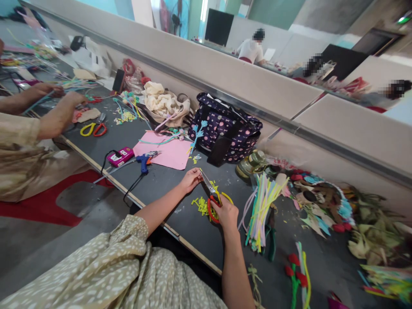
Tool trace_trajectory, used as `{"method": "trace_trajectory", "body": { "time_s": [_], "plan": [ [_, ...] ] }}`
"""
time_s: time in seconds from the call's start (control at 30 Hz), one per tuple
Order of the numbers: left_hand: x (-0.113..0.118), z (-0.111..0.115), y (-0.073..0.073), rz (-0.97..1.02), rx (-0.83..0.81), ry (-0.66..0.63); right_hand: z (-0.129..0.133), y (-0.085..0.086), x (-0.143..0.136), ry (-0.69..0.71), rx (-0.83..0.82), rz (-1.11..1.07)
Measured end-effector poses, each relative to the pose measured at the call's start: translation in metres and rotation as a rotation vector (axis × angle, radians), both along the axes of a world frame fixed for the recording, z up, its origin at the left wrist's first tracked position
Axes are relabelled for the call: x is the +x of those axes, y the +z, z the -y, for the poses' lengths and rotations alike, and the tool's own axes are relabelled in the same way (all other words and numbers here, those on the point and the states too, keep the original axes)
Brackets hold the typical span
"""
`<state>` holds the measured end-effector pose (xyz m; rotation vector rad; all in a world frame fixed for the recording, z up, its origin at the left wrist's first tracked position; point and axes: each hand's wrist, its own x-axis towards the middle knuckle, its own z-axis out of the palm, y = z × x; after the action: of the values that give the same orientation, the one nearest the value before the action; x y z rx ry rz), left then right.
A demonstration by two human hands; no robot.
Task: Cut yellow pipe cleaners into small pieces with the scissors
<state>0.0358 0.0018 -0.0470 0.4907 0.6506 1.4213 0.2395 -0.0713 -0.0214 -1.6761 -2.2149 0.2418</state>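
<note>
across the dark table (273, 279): you worked at the near edge, both forearms over it, with craft supplies spread to either side.
co-worker's arms (59, 113): they reached over the table to your left, well apart from your hands.
patterned bag (238, 133): it stood beyond your hands, near the partition, a black phone (219, 151) leaning against its front.
pink sheet (167, 156): it lay flat to the left of the bag, with stems across its far side.
bundle of pastel stems (264, 206): it lay just to the right of your right hand, fanned out towards the bag.
right hand (226, 213): yours was wrapped around the red and yellow handles of the scissors.
left hand (192, 180): your fingertips were pinched together on what looked like a slim yellow-green piece, right by the blade tips.
scissors (207, 181): they pointed up and left from your right hand to your left fingertips; you seemed to be at the snipping step, though whether the blades had bitten was too small to tell.
glue gun (143, 163): it rested left of your left forearm, near the pink sheet.
yellow-green bits (201, 206): these lay loose on the table below and around the scissors.
yellow-green piece (201, 169): a clean cut seemed to call for your left fingers steady and clear of the blades, with the offcut falling over the bits.
</note>
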Motion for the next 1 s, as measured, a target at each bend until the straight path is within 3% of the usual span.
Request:
{"method": "trace_trajectory", "body": {
  "time_s": [0.27, 0.6, 1.0],
  "plan": [
    [0.001, 0.0, 0.003, 0.002, -0.017, 0.008, -0.001, -0.003, 0.001, 0.02, 0.049, 0.029],
    [0.001, -0.001, 0.001, 0.044, -0.045, 0.048, 0.003, 0.008, -0.009, -0.004, 0.099, 0.111],
    [0.0, 0.002, 0.004, 0.019, -0.002, 0.002, -0.001, -0.003, 0.0, 0.03, 0.064, 0.106]
  ]
}}
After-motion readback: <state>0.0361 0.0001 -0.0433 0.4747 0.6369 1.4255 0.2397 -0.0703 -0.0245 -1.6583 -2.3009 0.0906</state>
